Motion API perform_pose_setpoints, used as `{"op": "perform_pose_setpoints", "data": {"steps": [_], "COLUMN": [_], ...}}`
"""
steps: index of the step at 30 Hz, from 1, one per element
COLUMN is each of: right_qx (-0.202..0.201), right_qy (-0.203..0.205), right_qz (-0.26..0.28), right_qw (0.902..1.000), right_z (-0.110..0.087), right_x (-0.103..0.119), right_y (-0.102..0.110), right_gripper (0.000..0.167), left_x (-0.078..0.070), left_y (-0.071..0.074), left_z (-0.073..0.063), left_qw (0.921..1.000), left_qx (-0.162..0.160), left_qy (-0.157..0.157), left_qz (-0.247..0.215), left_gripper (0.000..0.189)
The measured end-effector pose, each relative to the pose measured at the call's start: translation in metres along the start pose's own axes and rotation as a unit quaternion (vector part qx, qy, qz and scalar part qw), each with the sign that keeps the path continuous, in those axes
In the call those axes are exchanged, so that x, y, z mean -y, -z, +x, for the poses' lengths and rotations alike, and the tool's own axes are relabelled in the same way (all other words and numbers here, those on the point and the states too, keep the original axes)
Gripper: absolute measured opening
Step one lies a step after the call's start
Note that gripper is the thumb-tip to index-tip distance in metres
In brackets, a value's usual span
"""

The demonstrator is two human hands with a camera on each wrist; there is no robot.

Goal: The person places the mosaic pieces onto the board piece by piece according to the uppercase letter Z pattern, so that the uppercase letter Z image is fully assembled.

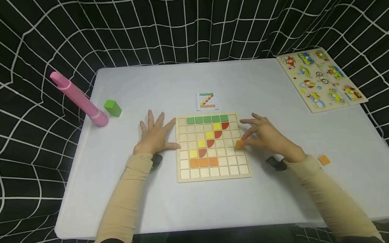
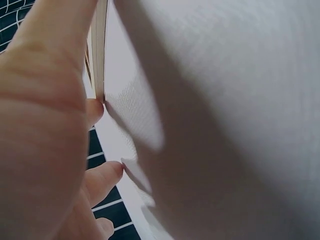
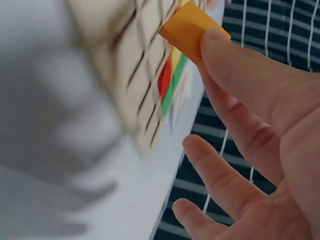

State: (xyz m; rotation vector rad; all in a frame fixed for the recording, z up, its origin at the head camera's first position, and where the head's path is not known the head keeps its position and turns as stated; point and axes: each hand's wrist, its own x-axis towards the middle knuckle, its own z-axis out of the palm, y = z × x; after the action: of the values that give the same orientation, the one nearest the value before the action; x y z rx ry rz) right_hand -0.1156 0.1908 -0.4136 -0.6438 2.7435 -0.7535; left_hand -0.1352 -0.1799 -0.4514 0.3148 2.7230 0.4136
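Observation:
A wooden grid board [image 1: 214,172] lies mid-table, with a green row at the top, a diagonal of yellow squares and red quarter-round tiles, and three orange tiles [image 1: 204,162] low on the left. Over the board's right edge, my right hand [image 1: 267,136] pinches an orange square tile [image 3: 187,30] between thumb and finger; the other fingers are spread. My left hand [image 1: 154,137] lies with spread fingers at the board's left edge, thumb and a fingertip touching it. In the left wrist view the board's side [image 2: 99,50] shows beside the fingers.
A pattern card [image 1: 207,101] lies behind the board. Another orange tile [image 1: 324,160] rests by the right forearm. At the left stand a pink tube-like object [image 1: 79,100] and a green block [image 1: 112,108]. A picture puzzle board [image 1: 321,79] lies at the back right.

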Motion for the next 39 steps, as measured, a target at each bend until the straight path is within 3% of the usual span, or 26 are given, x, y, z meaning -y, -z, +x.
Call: {"op": "perform_pose_setpoints", "data": {"steps": [7,11,15,19,23,31,39], "right_qx": [0.046,0.06,0.061,0.042,0.026,-0.028,-0.055], "right_qy": [0.048,0.043,0.038,0.055,0.065,0.067,0.024], "right_qz": [0.034,0.04,0.01,-0.042,-0.06,-0.058,-0.068], "right_qw": [0.9972,0.9965,0.9973,0.9967,0.9957,0.9957,0.9959], "right_z": [0.009,0.012,0.013,0.011,0.009,0.003,-0.016], "right_x": [0.024,0.033,0.037,0.039,0.041,0.026,-0.01], "right_y": [-0.028,-0.036,-0.042,-0.047,-0.049,-0.036,-0.004], "right_gripper": [0.009,0.012,0.011,0.012,0.012,0.015,0.033], "left_x": [0.001,0.001,0.001,0.001,0.001,-0.001,-0.001], "left_y": [0.0,0.001,0.002,0.002,0.001,0.002,0.002], "left_z": [0.0,0.0,0.0,0.0,0.0,-0.002,-0.002], "left_qw": [1.0,1.0,1.0,1.0,1.0,1.0,1.0], "left_qx": [0.004,-0.001,-0.001,0.003,0.005,-0.008,-0.007], "left_qy": [0.0,-0.001,0.0,0.0,0.001,-0.004,-0.005], "left_qz": [-0.002,-0.004,-0.004,-0.007,-0.008,-0.004,-0.001], "left_gripper": [0.107,0.106,0.106,0.106,0.106,0.106,0.106]}}
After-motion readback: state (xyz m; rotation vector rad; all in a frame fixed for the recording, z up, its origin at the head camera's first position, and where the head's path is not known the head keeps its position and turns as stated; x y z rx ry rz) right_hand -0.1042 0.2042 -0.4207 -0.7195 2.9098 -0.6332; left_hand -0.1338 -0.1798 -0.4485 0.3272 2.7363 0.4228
